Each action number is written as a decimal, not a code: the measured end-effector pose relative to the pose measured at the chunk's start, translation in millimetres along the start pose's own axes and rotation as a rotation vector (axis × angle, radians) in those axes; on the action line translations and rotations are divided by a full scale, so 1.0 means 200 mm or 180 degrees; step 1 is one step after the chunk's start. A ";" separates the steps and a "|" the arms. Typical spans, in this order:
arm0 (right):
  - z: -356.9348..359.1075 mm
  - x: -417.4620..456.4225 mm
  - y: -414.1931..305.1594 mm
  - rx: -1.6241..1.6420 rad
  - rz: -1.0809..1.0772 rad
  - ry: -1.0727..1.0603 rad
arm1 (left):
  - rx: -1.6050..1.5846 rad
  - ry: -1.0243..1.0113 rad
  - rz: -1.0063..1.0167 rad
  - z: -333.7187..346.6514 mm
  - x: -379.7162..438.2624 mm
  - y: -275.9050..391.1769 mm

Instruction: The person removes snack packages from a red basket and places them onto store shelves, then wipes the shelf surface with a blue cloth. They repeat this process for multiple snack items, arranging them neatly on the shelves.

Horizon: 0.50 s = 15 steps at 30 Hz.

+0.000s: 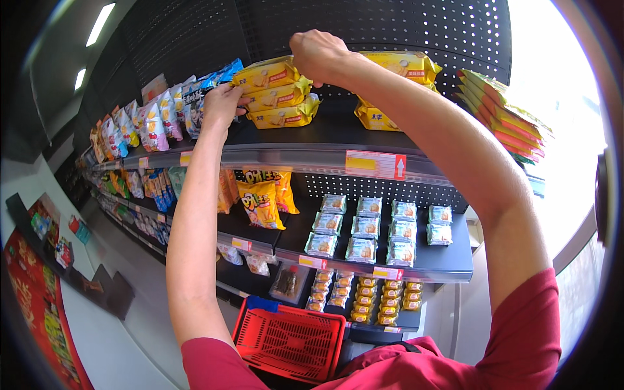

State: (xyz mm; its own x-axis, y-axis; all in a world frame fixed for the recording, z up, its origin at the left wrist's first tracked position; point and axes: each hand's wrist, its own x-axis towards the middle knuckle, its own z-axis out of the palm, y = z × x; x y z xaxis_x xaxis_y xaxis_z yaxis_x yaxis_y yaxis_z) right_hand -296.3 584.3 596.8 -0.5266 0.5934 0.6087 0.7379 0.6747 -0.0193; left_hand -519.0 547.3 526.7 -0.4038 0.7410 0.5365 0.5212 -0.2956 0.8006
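Observation:
A stack of yellow biscuit packs point(278, 97), several high, stands on the upper black shelf point(336, 124). At its left end, my left hand point(222, 105) has its fingers apart, with the tips against the packs. My right hand point(319, 54) is curled at the back right corner of the top pack; its fingertips are hidden, so its grip does not show. Behind my right forearm is a second pile of yellow packs point(399, 66), partly covered by the arm. Blue snack bags point(214, 78) stand just left of my left hand.
White snack bags point(152, 124) line the shelf to the left, and flat packets point(502, 117) are piled at its right end. Below, small pale packets point(363, 246) stand in rows beside orange bags point(263, 204). A red shopping basket point(287, 336) is below, in front of me. A price rail point(292, 158) edges the shelf.

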 end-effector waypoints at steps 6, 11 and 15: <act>-0.13 -0.28 0.04 0.0541 -0.0922 0.1592 | 0.0508 0.0875 0.0702 -0.04 -0.08 0.02; -0.49 -0.79 0.09 0.1514 -0.0215 0.1383 | 0.0223 0.0943 0.1384 0.06 -0.35 0.24; -0.23 -0.93 0.54 0.0953 -0.0121 0.2201 | -0.0064 -0.0051 0.1399 0.30 -0.49 0.40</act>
State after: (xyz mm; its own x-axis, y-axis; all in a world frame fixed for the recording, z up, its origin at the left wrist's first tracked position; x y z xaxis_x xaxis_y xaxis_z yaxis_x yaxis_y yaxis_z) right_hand -100.2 526.8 518.0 -0.0916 0.2231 0.9705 0.5262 0.8383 -0.1430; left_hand -391.5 487.2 522.6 -0.1351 0.5515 0.8231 0.6260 -0.5965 0.5024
